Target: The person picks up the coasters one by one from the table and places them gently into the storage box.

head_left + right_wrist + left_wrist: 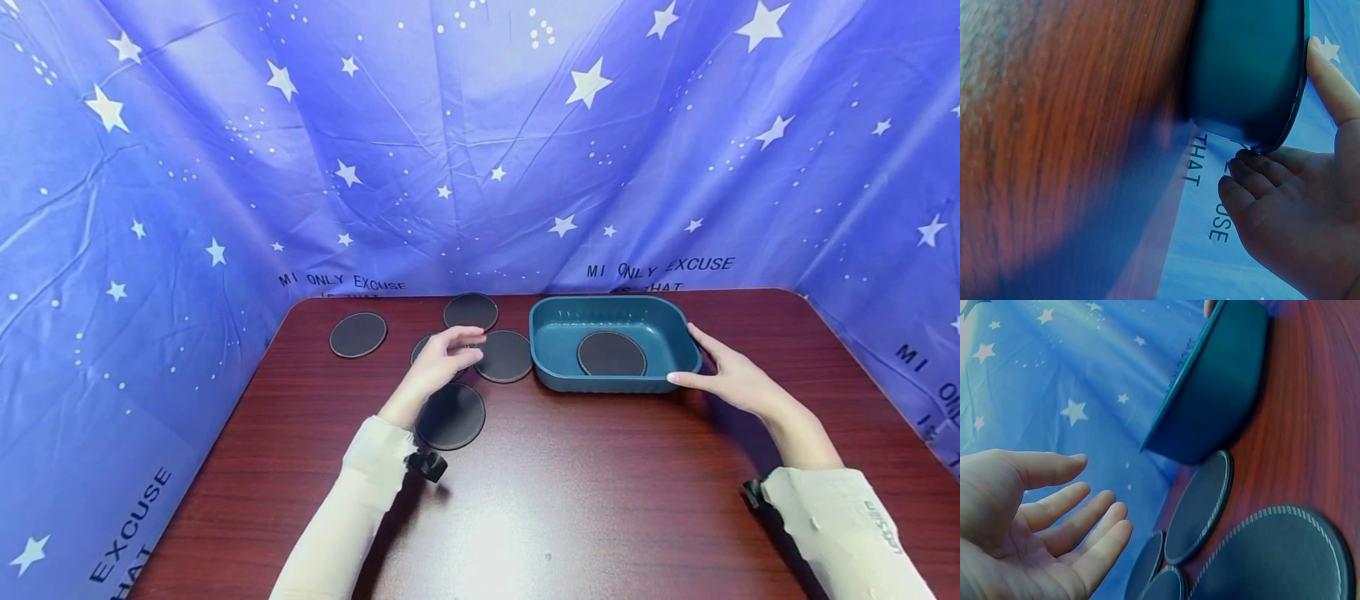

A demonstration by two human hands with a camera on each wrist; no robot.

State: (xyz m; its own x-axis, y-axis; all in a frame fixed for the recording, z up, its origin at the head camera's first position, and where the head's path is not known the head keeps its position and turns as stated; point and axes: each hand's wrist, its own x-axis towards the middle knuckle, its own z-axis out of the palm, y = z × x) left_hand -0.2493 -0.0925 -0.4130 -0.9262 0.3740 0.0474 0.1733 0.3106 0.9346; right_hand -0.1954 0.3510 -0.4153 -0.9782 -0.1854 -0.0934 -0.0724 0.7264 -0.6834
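My left hand hovers over a group of round black coasters with its fingers loosely spread and nothing in them. Beneath it one coaster is mostly hidden. Another coaster lies by its fingertips, and a third coaster sits nearer the front. At the right end of a teal rectangular dish, my right hand holds the corner, thumb on the front rim and fingers at the side wall. Inside the dish lies one coaster. Pale stitching edges the coasters in the left wrist view.
Farther back is another coaster, and a separate coaster lies at the far left. The dark red wooden table ends against a blue star-patterned cloth at the back and sides.
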